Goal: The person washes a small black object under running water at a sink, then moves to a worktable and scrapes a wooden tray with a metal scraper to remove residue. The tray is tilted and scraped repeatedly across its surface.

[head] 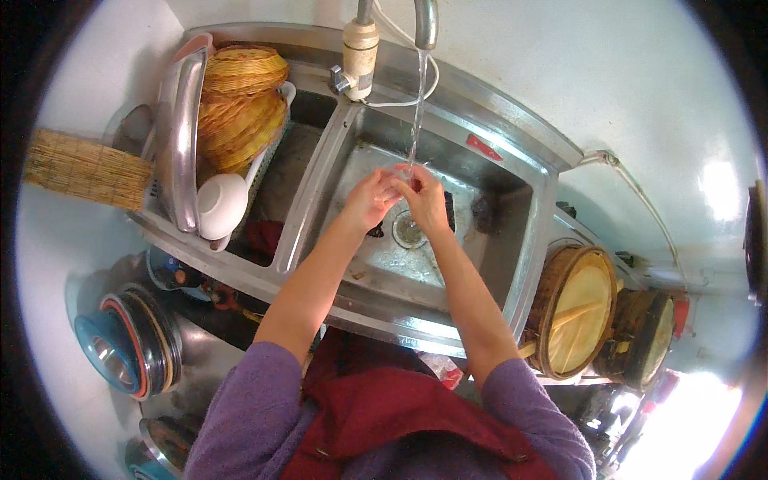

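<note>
Water runs from the curved metal spout (pixel 426 27) in a thin stream (pixel 418 114) onto my two hands. My left hand (pixel 371 195) and my right hand (pixel 427 198) meet under it, fingertips close together, above the right basin of the stainless steel sink (pixel 384 282). A small shiny patch shows between the fingers; whether it is water or a held object I cannot tell. Below the hands lies the round drain (pixel 410 230). Dark pieces (pixel 449 210) rest by the drain, partly hidden by my hands. A dark lump (pixel 482 211) sits near the basin's right wall.
A red strip (pixel 484 147) is on the basin's back wall. Over the left basin stands a rack (pixel 264 162) with woven baskets (pixel 243 114) and a white bowl (pixel 222 206). A white tap body (pixel 360 57) rises behind. Round wooden steamers (pixel 579 312) stand right; stacked basins (pixel 111 354) are lower left.
</note>
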Demonstrator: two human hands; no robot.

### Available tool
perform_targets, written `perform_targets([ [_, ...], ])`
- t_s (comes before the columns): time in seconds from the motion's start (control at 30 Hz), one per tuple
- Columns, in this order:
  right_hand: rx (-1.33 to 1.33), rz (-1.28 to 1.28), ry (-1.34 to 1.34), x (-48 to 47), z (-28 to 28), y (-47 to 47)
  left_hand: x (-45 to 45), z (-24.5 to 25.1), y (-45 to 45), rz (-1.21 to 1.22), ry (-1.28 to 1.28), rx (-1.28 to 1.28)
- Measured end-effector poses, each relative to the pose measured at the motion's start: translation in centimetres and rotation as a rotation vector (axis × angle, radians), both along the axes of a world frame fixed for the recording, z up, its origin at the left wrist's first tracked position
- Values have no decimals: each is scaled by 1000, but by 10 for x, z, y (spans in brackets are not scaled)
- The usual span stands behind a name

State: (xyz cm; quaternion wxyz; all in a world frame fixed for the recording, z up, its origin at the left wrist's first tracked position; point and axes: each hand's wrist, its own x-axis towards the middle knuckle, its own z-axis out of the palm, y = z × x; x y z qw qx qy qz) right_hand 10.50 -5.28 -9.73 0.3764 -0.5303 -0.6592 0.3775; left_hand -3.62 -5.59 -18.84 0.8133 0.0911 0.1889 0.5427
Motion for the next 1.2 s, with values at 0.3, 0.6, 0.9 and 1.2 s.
perform_targets([
  [0.3, -273, -178, 681, -6, -13, 22, 30, 63, -2, 129, 169, 182],
  [0.6, -450, 34, 1051, -6, -19, 9, -7, 81, 19, 100, 688, 115],
  [0.9, -684, -219, 1285, -1, -31, 9, 17, 77, -26, 191, 1188, 771],
  [1.2, -429, -335, 528, -3, -10, -22, 16, 81, -16, 290, 1208, 542],
])
